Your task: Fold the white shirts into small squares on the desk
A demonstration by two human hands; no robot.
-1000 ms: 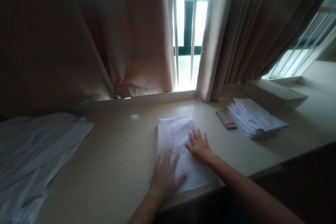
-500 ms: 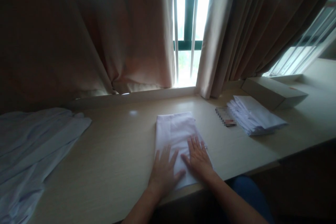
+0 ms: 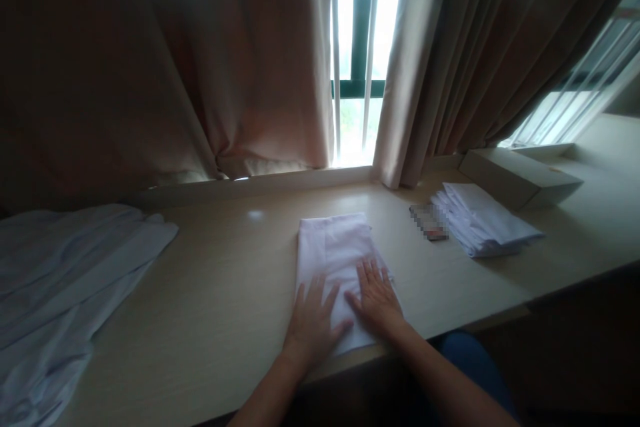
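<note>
A folded white cloth garment [image 3: 343, 240] lies flat on the pale desk [image 3: 225, 293], its near end at the front edge. My left hand [image 3: 311, 320] rests palm down on its lower left part, fingers spread. On the lower right part, my right hand [image 3: 377, 297] also lies flat with the fingers stretched out. Both thumbs point inward, a small gap apart. Neither hand grips the cloth. Slight creases show between the hands; what lies under the palms is hidden.
Loose white garments [image 3: 75, 280] are heaped at the left. To the right lie a blurred-out flat object [image 3: 429, 222] and a stack of folded white garments [image 3: 487, 220], before a pale box [image 3: 523, 177]. Brown curtains [image 3: 260, 80] hang along the window [image 3: 355, 47] behind.
Both hands stay in nearly the same place on the folded garment. Only a very slight shift of the camera view shows.
</note>
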